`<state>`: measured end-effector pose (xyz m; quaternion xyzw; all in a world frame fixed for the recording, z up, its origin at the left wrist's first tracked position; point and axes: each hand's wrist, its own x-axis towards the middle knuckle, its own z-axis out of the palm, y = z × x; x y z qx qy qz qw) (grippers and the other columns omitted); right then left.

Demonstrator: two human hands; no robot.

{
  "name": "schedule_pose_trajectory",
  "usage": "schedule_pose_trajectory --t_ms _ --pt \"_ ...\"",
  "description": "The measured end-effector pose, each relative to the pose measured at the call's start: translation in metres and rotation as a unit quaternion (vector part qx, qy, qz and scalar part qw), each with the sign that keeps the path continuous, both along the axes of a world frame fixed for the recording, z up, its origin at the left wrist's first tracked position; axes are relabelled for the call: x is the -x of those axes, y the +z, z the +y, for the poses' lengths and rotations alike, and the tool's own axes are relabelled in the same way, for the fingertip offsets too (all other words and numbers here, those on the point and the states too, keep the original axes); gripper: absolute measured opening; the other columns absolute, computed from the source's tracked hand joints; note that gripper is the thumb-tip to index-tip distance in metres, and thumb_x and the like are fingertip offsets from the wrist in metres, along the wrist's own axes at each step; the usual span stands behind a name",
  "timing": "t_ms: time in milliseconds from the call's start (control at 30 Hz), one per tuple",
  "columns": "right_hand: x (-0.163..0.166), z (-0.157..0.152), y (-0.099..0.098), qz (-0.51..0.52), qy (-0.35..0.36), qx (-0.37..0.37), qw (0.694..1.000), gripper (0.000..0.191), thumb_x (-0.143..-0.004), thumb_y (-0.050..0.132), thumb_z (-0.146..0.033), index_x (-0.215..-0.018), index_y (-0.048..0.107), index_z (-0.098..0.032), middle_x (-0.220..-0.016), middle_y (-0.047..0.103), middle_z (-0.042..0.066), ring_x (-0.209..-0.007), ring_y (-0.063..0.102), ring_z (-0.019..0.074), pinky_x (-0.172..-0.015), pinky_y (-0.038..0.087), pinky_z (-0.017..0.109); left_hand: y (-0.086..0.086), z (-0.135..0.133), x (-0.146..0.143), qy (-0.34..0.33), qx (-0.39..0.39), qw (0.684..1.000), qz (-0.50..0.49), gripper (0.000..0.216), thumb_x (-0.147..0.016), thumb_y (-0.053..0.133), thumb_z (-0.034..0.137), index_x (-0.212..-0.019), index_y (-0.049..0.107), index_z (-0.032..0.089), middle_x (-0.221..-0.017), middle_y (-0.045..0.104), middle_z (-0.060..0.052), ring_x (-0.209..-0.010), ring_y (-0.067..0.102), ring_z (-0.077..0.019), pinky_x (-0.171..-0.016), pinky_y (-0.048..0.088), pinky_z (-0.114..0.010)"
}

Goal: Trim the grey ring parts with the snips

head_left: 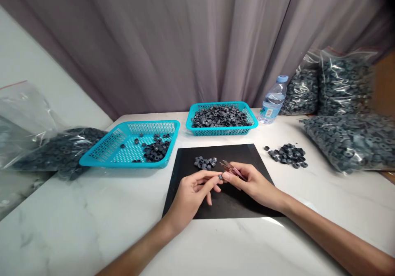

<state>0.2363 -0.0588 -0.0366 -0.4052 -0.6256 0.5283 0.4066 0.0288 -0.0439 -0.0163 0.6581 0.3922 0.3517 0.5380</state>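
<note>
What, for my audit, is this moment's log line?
left grip: pinching small grey piece | right grip: holding pink pointed tool, beside piece | black mat: loose pile | left basket: some pieces | rear basket: fuller

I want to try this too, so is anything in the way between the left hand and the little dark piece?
Nothing visible is: the left hand already has the little dark piece at its fingertips. The right hand is close beside it, but its pinkish tool points past the piece, not between them.
</note>
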Motion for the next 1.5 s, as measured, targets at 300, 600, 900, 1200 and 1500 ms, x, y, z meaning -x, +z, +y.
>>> schedule_pose_trajectory --t_ms 300,600,900,1200,1500 --pt "0.0 0.001 0.0 0.003 -0.011 0.007 1.0 0.039 -0.097 0.06 -0.057 -0.085 0.055 -0.02 -0.076 0.039 -0.004 -0.07 0.034 0.0135 -0.062 0.03 0.028 -0.001 0.001 -0.002 -0.01 0.033 0.999 -0.024 0.028 -0.096 0.065 0.041 -0.092 0.073 0.014 -0.086 0.075 -0.008 -0.061 0.066 -0.0142 -0.049 0.05 -0.022" --pt "0.002 0.001 0.003 0.009 0.002 0.019 1.0 0.041 -0.095 0.061 -0.059 -0.089 0.059 -0.019 -0.077 0.04 -0.003 -0.071 0.035 0.014 -0.065 0.032 0.028 0.005 0.004 0.001 -0.062 0.166 0.981 -0.083 0.032 -0.098 0.064 0.042 -0.085 0.07 0.012 -0.08 0.074 -0.008 -0.068 0.07 -0.0157 -0.052 0.047 -0.02" --pt "0.001 0.0 -0.001 0.004 0.002 0.022 1.0 0.045 -0.099 0.051 -0.063 -0.087 0.057 -0.02 -0.069 0.04 -0.005 -0.063 0.035 0.0131 -0.058 0.028 0.028 0.004 0.005 0.001 -0.049 0.17 0.981 -0.083 0.033 -0.1 0.06 0.047 -0.093 0.065 0.016 -0.078 0.073 -0.005 -0.063 0.068 -0.0139 -0.05 0.046 -0.019" --pt "0.005 0.001 0.0 -0.007 0.0 0.019 1.0 0.046 -0.102 0.045 -0.063 -0.087 0.056 -0.02 -0.068 0.04 -0.005 -0.063 0.034 0.013 -0.058 0.027 0.028 0.046 0.04 0.061 0.212 -0.358 0.893 0.172 0.014 -0.097 0.065 0.036 -0.091 0.07 0.024 -0.078 0.073 0.0 -0.068 0.067 -0.0168 -0.067 0.051 -0.028" --pt "0.005 0.002 0.0 -0.012 0.004 0.014 1.0 0.047 -0.102 0.045 -0.063 -0.089 0.058 -0.02 -0.066 0.04 -0.005 -0.063 0.036 0.0131 -0.059 0.027 0.028 0.058 0.066 0.11 0.321 -0.361 0.723 0.494 0.017 -0.098 0.06 0.034 -0.087 0.069 0.025 -0.086 0.073 -0.006 -0.085 0.063 -0.0292 -0.058 0.035 -0.032"
